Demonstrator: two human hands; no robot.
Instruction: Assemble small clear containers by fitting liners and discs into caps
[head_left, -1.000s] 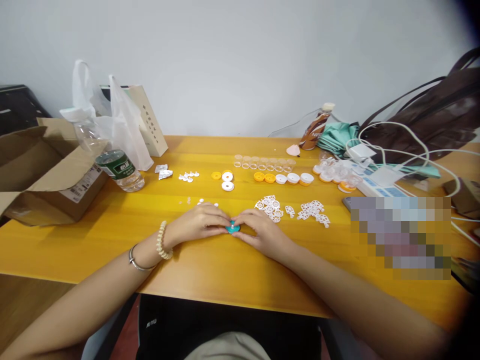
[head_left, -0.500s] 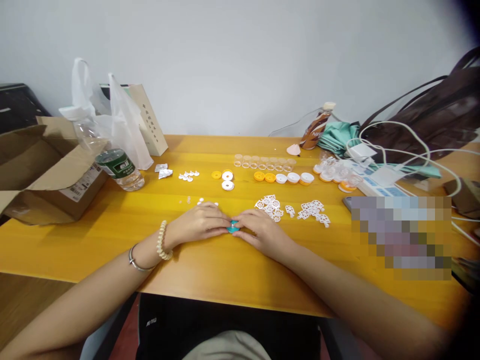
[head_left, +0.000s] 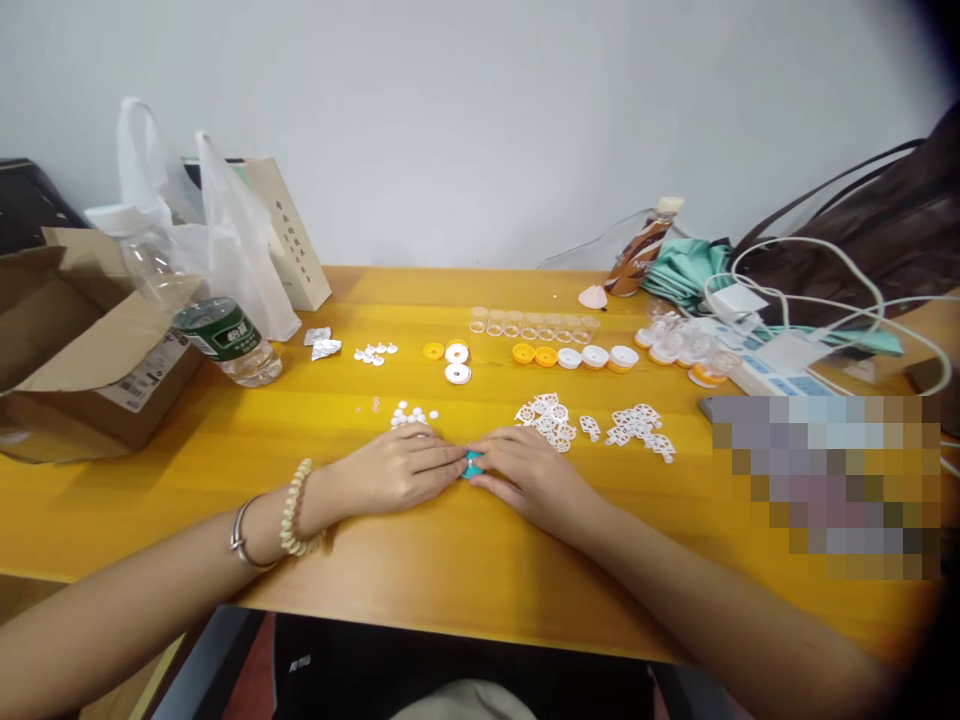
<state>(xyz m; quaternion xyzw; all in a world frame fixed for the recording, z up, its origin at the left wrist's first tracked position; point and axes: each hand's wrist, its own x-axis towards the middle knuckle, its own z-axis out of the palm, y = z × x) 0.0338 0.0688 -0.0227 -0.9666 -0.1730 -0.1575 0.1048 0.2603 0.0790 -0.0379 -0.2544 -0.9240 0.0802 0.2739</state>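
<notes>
My left hand (head_left: 401,468) and my right hand (head_left: 529,470) meet fingertip to fingertip over a small teal disc (head_left: 472,462) that lies on the yellow table (head_left: 420,560). Both hands pinch the disc, and fingers hide most of it. Just beyond my right hand lies a heap of white cut-out wheels (head_left: 546,417), with a second heap (head_left: 639,427) further right. Several tiny white pegs (head_left: 411,413) sit just beyond my left hand. My left wrist wears a bead bracelet and a metal bangle.
Rows of clear rings (head_left: 525,324) and orange and white caps (head_left: 570,356) lie mid-table. A water bottle (head_left: 217,330), a plastic bag (head_left: 225,240) and an open cardboard box (head_left: 67,330) stand at the left. Cables, a power strip (head_left: 780,365) and a brown bag (head_left: 862,230) crowd the right.
The view has shifted a little, so the table's things sit slightly lower and left. My fingers have closed further over the teal disc, which shows less than before.
</notes>
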